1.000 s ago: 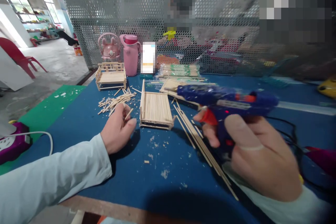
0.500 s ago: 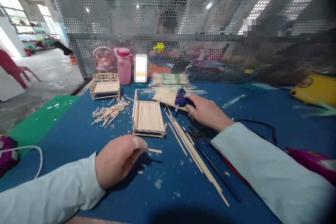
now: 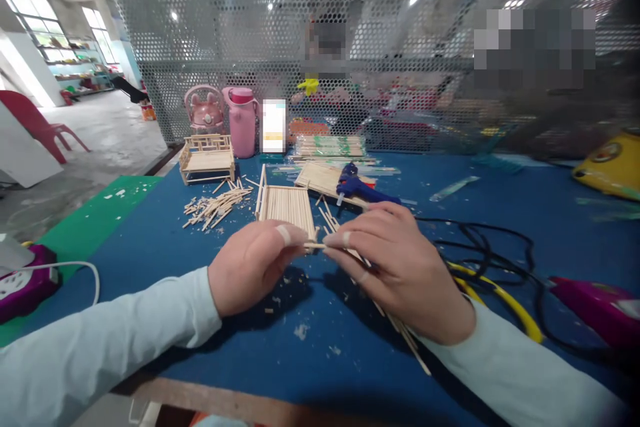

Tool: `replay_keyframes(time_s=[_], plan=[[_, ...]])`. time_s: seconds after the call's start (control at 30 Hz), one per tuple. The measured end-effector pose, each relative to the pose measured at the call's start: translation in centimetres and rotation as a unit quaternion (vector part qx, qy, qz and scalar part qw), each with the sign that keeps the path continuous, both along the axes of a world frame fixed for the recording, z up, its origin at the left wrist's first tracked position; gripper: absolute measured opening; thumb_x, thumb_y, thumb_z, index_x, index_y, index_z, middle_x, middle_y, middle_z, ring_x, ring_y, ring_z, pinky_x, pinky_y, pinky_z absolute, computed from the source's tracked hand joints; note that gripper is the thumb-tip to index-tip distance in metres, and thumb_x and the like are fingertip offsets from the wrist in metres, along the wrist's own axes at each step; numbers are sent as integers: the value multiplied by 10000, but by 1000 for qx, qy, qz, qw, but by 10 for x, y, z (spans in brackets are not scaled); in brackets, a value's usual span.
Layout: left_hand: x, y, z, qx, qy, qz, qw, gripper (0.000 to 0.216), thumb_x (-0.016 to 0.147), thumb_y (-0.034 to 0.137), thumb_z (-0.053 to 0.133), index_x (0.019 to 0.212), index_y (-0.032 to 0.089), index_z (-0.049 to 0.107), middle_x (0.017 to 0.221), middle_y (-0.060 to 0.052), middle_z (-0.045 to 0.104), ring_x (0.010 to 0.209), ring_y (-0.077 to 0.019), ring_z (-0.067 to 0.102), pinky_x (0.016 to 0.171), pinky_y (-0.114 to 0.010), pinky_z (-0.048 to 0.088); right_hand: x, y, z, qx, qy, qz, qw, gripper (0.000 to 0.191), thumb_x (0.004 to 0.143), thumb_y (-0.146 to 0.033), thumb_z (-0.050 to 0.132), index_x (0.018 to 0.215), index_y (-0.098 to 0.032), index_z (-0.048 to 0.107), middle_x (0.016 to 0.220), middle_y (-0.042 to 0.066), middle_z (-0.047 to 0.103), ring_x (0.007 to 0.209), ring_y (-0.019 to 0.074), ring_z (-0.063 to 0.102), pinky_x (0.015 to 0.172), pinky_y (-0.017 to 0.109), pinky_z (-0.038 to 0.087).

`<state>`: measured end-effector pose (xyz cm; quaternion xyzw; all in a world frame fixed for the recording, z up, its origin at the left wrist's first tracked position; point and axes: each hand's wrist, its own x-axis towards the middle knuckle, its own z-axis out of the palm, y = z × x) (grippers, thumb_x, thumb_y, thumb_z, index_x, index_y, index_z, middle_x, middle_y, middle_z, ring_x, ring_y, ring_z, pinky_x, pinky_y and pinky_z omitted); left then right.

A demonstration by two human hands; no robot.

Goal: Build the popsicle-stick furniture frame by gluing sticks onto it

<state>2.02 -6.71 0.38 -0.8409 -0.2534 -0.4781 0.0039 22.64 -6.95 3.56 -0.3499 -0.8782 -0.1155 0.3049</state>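
Between my two hands, a short thin wooden stick (image 3: 315,246) is held level above the blue tabletop. My left hand (image 3: 255,260) pinches its left end, and my right hand (image 3: 387,263) pinches the right end. White tape wraps a finger on each hand. Just beyond the fingers stands a small bed-like frame of sticks (image 3: 287,205), its near edge hidden by my hands. Behind my right hand, a blue glue gun (image 3: 353,185) rests on a flat wooden panel (image 3: 317,177). Long sticks (image 3: 413,350) lie partly under my right hand.
A finished-looking stick bench (image 3: 207,160) and a pile of cut sticks (image 3: 215,207) lie at the left. Behind them stand a pink bottle (image 3: 243,123) and a lit phone (image 3: 273,125). Black cables (image 3: 490,240) and yellow-handled pliers or cutters (image 3: 510,300) are at the right.
My right hand has let go of the glue gun, leaving it on the panel, and come to the stick's right end. My left hand has moved up and right with the stick.
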Motion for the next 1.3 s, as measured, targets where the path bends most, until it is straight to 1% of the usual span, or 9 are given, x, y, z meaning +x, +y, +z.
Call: replay_keyframes(time_s=[0.07,0.17,0.3,0.37,0.47,0.57,0.87,1.0,1.3], plan=[[-3,5,1,-1,-123,50,991,95,835,199,505,927,197,483,936,-46,594,919,-148,571,828,-290,454,3,8,-3,-2,19,-18,1000,138,830,-302,533,760,-229,627,737,23,675,728,183,583,807,395,357],[-14,19,-1,-118,-328,152,925,56,851,201,414,858,197,469,855,-16,529,820,-126,528,779,-277,437,3,18,-9,-7,34,-40,999,153,828,-301,531,731,-223,620,755,39,664,754,201,573,766,389,380],[-27,37,-11,-400,-344,129,840,121,760,172,454,861,172,521,800,-7,537,698,-107,503,632,-238,417,-4,27,-17,-14,51,-31,998,154,825,-270,523,730,-207,628,840,69,648,823,214,563,761,384,422],[-28,40,-16,-480,-333,88,807,215,685,158,500,895,163,546,833,-18,566,727,-117,528,632,-242,424,-8,29,-20,-6,66,-20,998,151,820,-249,525,725,-197,629,857,76,641,839,211,562,757,374,443],[-25,36,-20,-486,-300,39,820,305,590,148,560,894,153,575,854,-34,602,824,-155,562,750,-292,450,-11,31,-25,8,74,-13,997,149,815,-234,530,715,-189,631,865,84,638,840,213,559,745,376,460],[-22,29,-19,-467,-266,33,843,349,570,169,587,918,135,594,887,-65,630,894,-194,575,840,-354,450,-11,33,-28,14,71,-15,997,153,811,-233,535,703,-184,632,862,89,639,837,224,557,738,396,463],[-19,24,-13,-418,-214,113,876,314,619,209,593,911,112,655,883,-84,649,793,-165,573,713,-316,515,-11,35,-29,27,56,-22,998,149,808,-248,549,716,-175,641,867,90,655,845,238,574,770,432,437],[-19,24,-15,-401,-201,119,886,321,639,224,594,925,97,667,860,-87,657,741,-154,577,693,-316,522,-11,35,-29,30,54,-25,998,151,807,-247,550,712,-171,639,863,89,657,835,233,579,770,425,434],[-20,24,-21,-408,-214,114,880,284,675,278,622,890,103,684,841,-83,706,737,-167,638,742,-328,523,-12,35,-27,32,40,-39,998,172,814,-283,535,708,-196,639,867,69,664,839,225,577,790,419,417]])
